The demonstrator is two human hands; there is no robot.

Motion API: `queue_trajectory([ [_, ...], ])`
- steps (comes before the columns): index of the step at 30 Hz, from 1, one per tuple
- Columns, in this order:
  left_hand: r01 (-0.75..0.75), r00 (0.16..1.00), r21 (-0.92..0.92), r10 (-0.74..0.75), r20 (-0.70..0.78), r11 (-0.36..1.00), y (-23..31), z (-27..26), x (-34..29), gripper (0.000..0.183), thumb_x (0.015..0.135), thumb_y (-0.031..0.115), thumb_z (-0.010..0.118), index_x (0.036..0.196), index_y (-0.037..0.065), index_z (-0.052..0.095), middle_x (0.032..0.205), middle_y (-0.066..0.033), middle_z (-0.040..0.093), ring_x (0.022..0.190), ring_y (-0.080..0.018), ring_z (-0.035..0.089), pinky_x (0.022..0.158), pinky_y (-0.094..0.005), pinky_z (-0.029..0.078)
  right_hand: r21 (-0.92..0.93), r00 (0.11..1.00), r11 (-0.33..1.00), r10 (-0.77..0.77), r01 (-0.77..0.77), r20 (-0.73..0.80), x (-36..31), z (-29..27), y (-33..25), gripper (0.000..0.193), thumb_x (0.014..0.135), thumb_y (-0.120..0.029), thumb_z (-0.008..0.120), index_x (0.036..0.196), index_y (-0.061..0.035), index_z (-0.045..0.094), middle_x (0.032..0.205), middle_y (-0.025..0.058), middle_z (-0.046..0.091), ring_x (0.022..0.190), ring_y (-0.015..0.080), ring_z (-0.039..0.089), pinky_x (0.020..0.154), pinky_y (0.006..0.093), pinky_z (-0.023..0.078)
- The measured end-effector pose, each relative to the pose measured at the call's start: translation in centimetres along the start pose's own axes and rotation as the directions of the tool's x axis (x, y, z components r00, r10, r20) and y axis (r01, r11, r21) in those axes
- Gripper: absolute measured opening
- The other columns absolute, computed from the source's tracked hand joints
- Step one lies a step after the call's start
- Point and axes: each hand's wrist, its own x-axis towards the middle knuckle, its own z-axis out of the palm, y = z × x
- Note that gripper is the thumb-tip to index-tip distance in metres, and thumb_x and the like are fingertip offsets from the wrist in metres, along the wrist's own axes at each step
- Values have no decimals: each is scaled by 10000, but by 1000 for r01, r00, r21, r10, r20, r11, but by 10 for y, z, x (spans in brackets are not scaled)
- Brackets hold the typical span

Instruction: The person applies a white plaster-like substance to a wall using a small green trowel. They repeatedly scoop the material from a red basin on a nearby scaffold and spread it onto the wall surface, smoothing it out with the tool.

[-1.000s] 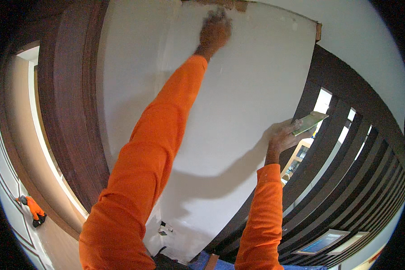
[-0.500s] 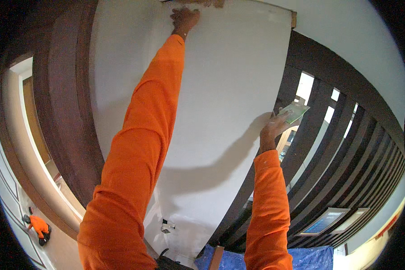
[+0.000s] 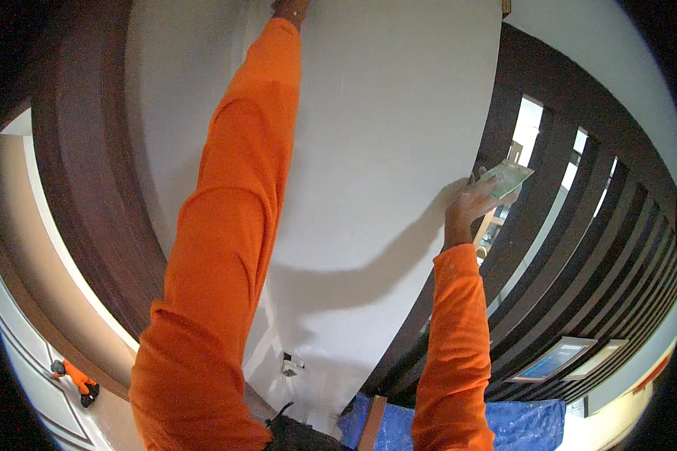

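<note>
My left arm, in an orange sleeve, stretches up along the smooth white wall panel (image 3: 368,150). Only the wrist and lower part of my left hand (image 3: 292,9) show at the top edge; its fingers are cut off. To the right, my right hand (image 3: 470,204) is raised with its fingers closed around a flat, greenish rectangular plate (image 3: 509,178). Pale dust or paste marks the hand and plate. The plate is held in front of the dark slats, apart from the white panel as far as I can see. A shadow of my arm falls across the panel.
Dark slats (image 3: 564,248) with gaps run along the right. Below are a blue sheet (image 3: 526,422), a brown wooden strip (image 3: 373,422) and a small wall fitting (image 3: 290,366). A person in orange (image 3: 77,378) is far off at lower left, past a curved opening.
My view has shifted, and my left hand has slid mostly out past the top edge. My right hand, still holding the plate, appears slightly farther right.
</note>
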Motion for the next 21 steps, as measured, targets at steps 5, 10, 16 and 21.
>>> queue_trajectory([
  [5, -107, 962, 212, 155, -225, 971, -15, 3, 17, 425, 901, 409, 575, 1055, 19, 648, 1083, -254, 637, 1045, -421, 576, 895, -525, 452, -52, 998, 998, 30, -27, 61, -23, 16, -23, 554, 1041, -273, 462, 1473, -141, 141, 1351, 208, 434, 1047, 270, 605, 843, 386, 546],
  [10, -171, 941, -72, 141, -308, 983, 8, 30, -75, 481, 855, 455, 651, 1080, 30, 665, 1104, -227, 660, 1048, -404, 609, 923, -526, 456, -257, 994, 960, -112, 108, 0, -10, 13, -36, 512, 1040, -190, 431, 1466, -142, 151, 1334, 203, 435, 1039, 266, 608, 849, 371, 565],
  [16, -333, 777, 292, 436, -455, 897, -55, 1, -196, 693, 816, 528, 714, 1213, -21, 567, 1251, -232, 550, 1184, -387, 514, 1013, -507, 368, -90, 997, 996, -17, 23, 72, -22, 18, -1, 516, 1032, -186, 443, 1456, -82, 167, 1286, 187, 492, 1034, 234, 608, 849, 341, 562],
  [21, -320, 943, 141, 330, -52, 937, -8, 24, -363, 894, 891, 459, 632, 1522, -18, 215, 1581, -270, 191, 1457, -490, 136, 1150, -657, 60, -438, 951, 848, -301, 299, 67, 12, -10, 48, 588, 1015, -320, 515, 1446, -27, 242, 1200, 149, 556, 1025, 237, 582, 857, 365, 543],
])
